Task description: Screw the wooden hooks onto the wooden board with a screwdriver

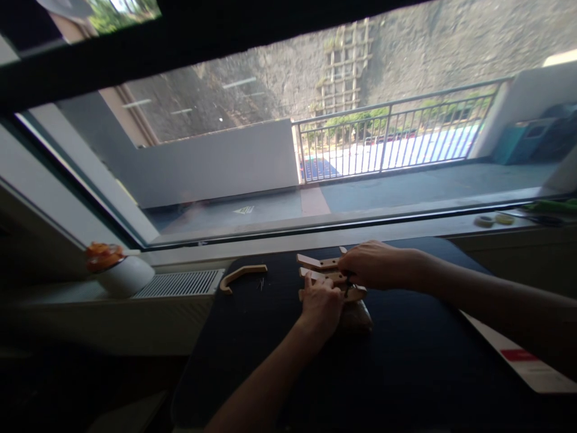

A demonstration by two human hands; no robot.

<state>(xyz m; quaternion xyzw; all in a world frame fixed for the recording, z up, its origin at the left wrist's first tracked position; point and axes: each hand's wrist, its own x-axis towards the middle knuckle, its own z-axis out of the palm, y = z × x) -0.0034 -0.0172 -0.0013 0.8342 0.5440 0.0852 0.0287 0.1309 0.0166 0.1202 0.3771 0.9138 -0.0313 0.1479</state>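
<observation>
Wooden pieces point(314, 262): near the table's point(252, 361) far edge. Left hand point(321, 300): braced on them (grip partly hidden). Right hand point(367, 264): closed on dark tool point(348, 282). Hazards: weak bracing could skew pieces; a bump, scatter thin metal bits point(260, 283).

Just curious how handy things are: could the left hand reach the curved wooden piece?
Probably yes: the curved wooden piece lies on the same tabletop, with nothing tall between it and the left hand, which touches other wooden parts.
</observation>
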